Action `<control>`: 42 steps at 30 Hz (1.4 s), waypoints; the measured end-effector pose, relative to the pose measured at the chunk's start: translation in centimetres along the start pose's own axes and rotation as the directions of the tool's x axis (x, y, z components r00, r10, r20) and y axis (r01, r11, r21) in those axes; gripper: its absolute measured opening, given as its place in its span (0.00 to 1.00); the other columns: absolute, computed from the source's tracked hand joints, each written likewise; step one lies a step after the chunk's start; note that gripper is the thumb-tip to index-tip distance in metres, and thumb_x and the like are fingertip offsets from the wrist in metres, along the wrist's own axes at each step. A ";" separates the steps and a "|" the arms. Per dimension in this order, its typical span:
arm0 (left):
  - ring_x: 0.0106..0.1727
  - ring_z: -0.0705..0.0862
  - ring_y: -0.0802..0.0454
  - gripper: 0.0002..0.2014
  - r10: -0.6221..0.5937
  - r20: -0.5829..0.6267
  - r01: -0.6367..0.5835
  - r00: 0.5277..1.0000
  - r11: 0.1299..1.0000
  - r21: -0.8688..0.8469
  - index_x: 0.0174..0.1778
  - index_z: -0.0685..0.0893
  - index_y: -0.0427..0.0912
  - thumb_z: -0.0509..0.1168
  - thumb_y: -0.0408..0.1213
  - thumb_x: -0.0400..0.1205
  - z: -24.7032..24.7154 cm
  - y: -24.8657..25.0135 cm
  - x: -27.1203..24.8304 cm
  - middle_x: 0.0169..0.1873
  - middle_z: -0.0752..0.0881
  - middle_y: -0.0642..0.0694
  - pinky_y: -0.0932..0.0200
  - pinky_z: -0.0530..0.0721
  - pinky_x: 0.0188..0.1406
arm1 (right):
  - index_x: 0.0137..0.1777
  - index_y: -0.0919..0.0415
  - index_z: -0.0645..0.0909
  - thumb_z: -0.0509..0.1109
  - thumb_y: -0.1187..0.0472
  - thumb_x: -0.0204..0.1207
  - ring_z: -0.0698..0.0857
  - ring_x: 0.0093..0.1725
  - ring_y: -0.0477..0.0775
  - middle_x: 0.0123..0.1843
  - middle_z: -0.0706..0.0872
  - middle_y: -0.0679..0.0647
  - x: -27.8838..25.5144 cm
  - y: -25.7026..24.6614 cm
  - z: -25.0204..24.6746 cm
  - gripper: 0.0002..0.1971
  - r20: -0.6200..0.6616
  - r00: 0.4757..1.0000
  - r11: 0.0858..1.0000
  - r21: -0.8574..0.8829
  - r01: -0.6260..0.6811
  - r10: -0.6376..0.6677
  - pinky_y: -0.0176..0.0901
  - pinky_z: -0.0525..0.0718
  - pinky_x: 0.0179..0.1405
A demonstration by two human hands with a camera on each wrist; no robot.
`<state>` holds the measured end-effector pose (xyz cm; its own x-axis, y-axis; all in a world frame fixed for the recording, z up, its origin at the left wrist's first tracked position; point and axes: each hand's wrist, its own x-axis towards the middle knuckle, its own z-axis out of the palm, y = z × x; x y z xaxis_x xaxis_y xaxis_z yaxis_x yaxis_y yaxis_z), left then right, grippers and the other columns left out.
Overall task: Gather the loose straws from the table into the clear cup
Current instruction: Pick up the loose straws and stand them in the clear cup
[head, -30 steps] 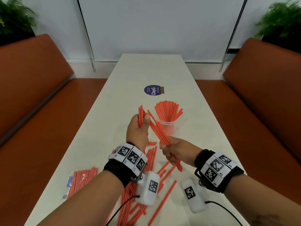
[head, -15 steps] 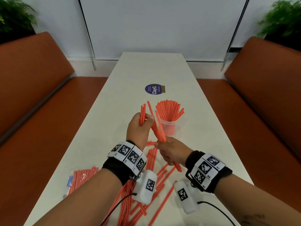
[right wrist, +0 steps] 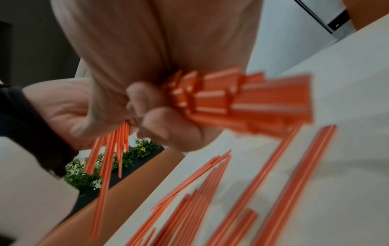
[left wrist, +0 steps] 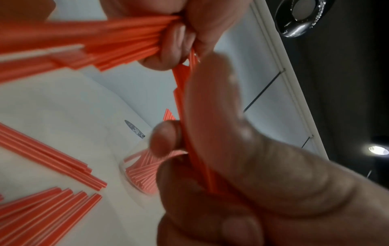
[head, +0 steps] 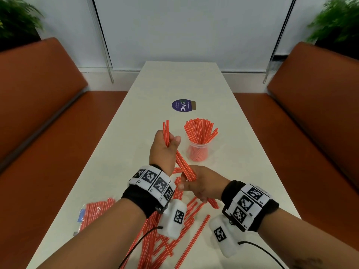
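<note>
Many red straws (head: 167, 235) lie scattered on the white table (head: 242, 162) near its close edge. Clear cup (head: 197, 152), packed with upright straws, stands past the hands at 1 o'clock. Left hand (head: 164, 150) is raised, fingers curled round a few straws (head: 166, 131) pointing up. Right hand (head: 204, 183), at 5 o'clock from the left, grips a thicker bundle (head: 184, 166) slanting up toward the left hand. Bagged straw packet (head: 95, 212) lies at 8 o'clock; round purple sticker (head: 181, 105) beyond the cup.

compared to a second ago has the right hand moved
Yes. The right hand with its bundle of straws has shifted left, away from the clear cup and closer to the left hand.
</note>
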<state>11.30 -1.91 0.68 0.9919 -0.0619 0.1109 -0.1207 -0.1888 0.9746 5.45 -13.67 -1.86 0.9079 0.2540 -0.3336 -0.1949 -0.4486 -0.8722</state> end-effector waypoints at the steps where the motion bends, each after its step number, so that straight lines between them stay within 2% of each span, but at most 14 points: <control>1: 0.29 0.72 0.53 0.12 -0.002 0.021 0.002 1.000 1.000 0.002 0.34 0.68 0.52 0.62 0.41 0.82 0.0 0.0 0.0 0.29 0.73 0.51 0.57 0.75 0.35 | 0.38 0.52 0.72 0.67 0.50 0.77 0.69 0.13 0.44 0.18 0.73 0.45 0.0 0.0 0.1 0.11 -0.035 0.999 1.000 0.013 -0.006 0.006 0.36 0.73 0.18; 5: 0.27 0.72 0.57 0.10 0.025 0.040 -0.022 0.999 0.997 -0.067 0.35 0.70 0.52 0.64 0.42 0.80 -0.1 0.3 -0.2 0.28 0.74 0.53 0.60 0.73 0.30 | 0.33 0.54 0.70 0.59 0.47 0.81 0.73 0.14 0.43 0.20 0.75 0.48 0.0 0.3 0.1 0.17 -0.158 0.987 0.999 0.033 -0.025 0.029 0.36 0.77 0.19; 9: 0.44 0.81 0.64 0.08 0.053 -0.026 -0.056 0.998 0.991 -0.125 0.38 0.78 0.56 0.63 0.37 0.81 -0.4 0.7 0.0 0.39 0.83 0.60 0.55 0.80 0.52 | 0.31 0.54 0.68 0.60 0.49 0.82 0.68 0.14 0.43 0.15 0.71 0.45 0.1 0.2 -0.3 0.18 -0.156 0.988 0.999 0.034 -0.006 0.011 0.37 0.75 0.21; 17: 0.44 0.84 0.62 0.10 0.004 0.190 0.005 0.982 0.999 -0.045 0.44 0.85 0.51 0.59 0.35 0.83 0.2 0.4 -1.2 0.42 0.87 0.54 0.75 0.79 0.42 | 0.35 0.56 0.70 0.63 0.51 0.80 0.65 0.15 0.47 0.15 0.68 0.46 0.7 -0.6 -0.4 0.14 -0.229 0.972 0.961 0.256 0.106 -0.046 0.39 0.70 0.19; 19: 0.36 0.81 0.59 0.09 0.024 0.108 -0.017 0.994 0.998 -0.058 0.50 0.84 0.50 0.58 0.35 0.84 0.0 0.6 -1.4 0.45 0.87 0.54 0.58 0.82 0.46 | 0.33 0.56 0.70 0.63 0.49 0.79 0.64 0.14 0.46 0.14 0.68 0.46 0.7 -1.0 -0.7 0.17 -0.282 0.957 0.943 0.300 0.148 -0.061 0.37 0.69 0.18; 20: 0.34 0.82 0.51 0.09 0.011 0.061 -0.007 0.998 0.998 -0.062 0.53 0.83 0.50 0.57 0.36 0.84 -0.2 0.6 -1.2 0.47 0.88 0.53 0.48 0.83 0.49 | 0.31 0.57 0.70 0.63 0.47 0.79 0.64 0.14 0.47 0.15 0.68 0.46 0.7 -1.3 -1.1 0.18 -0.334 0.941 0.926 0.333 0.181 -0.064 0.38 0.69 0.19; 22: 0.32 0.79 0.37 0.11 -0.088 0.051 0.091 0.995 0.994 -0.066 0.58 0.82 0.45 0.57 0.37 0.84 -0.9 0.3 -0.6 0.47 0.89 0.49 0.43 0.83 0.41 | 0.26 0.55 0.70 0.63 0.47 0.78 0.66 0.16 0.48 0.15 0.68 0.48 0.6 -2.2 -2.3 0.21 -0.462 0.883 0.882 0.380 0.278 -0.079 0.41 0.72 0.23; 25: 0.18 0.66 0.56 0.12 -0.311 0.256 0.331 0.915 0.943 -0.039 0.59 0.82 0.38 0.59 0.31 0.82 -1.6 -0.7 0.3 0.37 0.91 0.47 0.65 0.66 0.14 | 0.23 0.57 0.67 0.61 0.44 0.75 0.70 0.19 0.51 0.18 0.68 0.54 0.4 -4.0 -3.9 0.24 -0.597 0.782 0.814 0.356 0.459 -0.179 0.41 0.78 0.30; 29: 0.13 0.63 0.61 0.09 -0.450 0.535 0.518 0.715 0.855 0.026 0.52 0.82 0.35 0.64 0.24 0.77 -1.5 -0.8 0.2 0.26 0.89 0.47 0.69 0.60 0.11 | 0.26 0.58 0.67 0.59 0.42 0.70 0.71 0.21 0.50 0.21 0.67 0.56 0.8 -5.6 -3.7 0.21 -0.590 0.742 0.768 0.298 0.567 -0.319 0.38 0.81 0.31; 32: 0.12 0.63 0.61 0.06 -0.429 0.615 0.557 0.662 0.830 -0.020 0.39 0.75 0.36 0.59 0.22 0.79 -1.1 -0.7 0.3 0.33 0.91 0.41 0.71 0.60 0.11 | 0.27 0.58 0.69 0.61 0.42 0.70 0.72 0.24 0.55 0.20 0.71 0.54 1.6 -4.9 -2.1 0.20 -0.530 0.777 0.819 0.240 0.521 -0.339 0.49 0.79 0.34; 35: 0.12 0.62 0.61 0.07 -0.438 0.598 0.556 0.671 0.831 -0.016 0.38 0.75 0.36 0.57 0.21 0.79 -1.3 -0.9 0.2 0.35 0.90 0.39 0.71 0.61 0.10 | 0.25 0.59 0.70 0.60 0.44 0.73 0.73 0.25 0.55 0.20 0.72 0.56 2.0 -4.4 -1.4 0.22 -0.535 0.779 0.841 0.212 0.498 -0.327 0.47 0.77 0.34; 37: 0.12 0.62 0.61 0.07 -0.452 0.549 0.536 0.703 0.844 0.009 0.47 0.80 0.35 0.61 0.22 0.77 -1.6 -1.0 0.3 0.33 0.90 0.42 0.70 0.60 0.11 | 0.26 0.58 0.69 0.58 0.47 0.78 0.72 0.26 0.51 0.23 0.72 0.54 2.3 -4.6 -2.0 0.22 -0.615 0.737 0.863 0.174 0.475 -0.282 0.41 0.75 0.35; 39: 0.12 0.63 0.61 0.11 -0.454 0.450 0.501 0.769 0.865 0.019 0.54 0.81 0.35 0.61 0.23 0.78 -2.0 -1.3 0.6 0.28 0.89 0.46 0.70 0.59 0.11 | 0.28 0.54 0.68 0.57 0.47 0.81 0.68 0.26 0.47 0.26 0.68 0.50 2.7 -5.0 -3.1 0.20 -0.703 0.676 0.878 0.156 0.452 -0.222 0.39 0.71 0.32; 42: 0.15 0.65 0.60 0.10 -0.368 0.334 0.387 0.868 0.922 0.011 0.53 0.84 0.39 0.57 0.32 0.84 -2.2 -1.4 0.9 0.28 0.82 0.48 0.69 0.63 0.12 | 0.34 0.49 0.70 0.59 0.46 0.80 0.70 0.28 0.43 0.28 0.70 0.44 4.0 -5.8 -5.3 0.14 -0.793 0.580 0.886 0.120 0.447 -0.185 0.34 0.72 0.30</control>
<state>12.41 0.49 -0.20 0.8919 -0.3116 -0.3278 0.2720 -0.2093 0.9392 12.23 -14.59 3.79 0.8572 -0.4491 0.2519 0.1889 -0.1809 -0.9652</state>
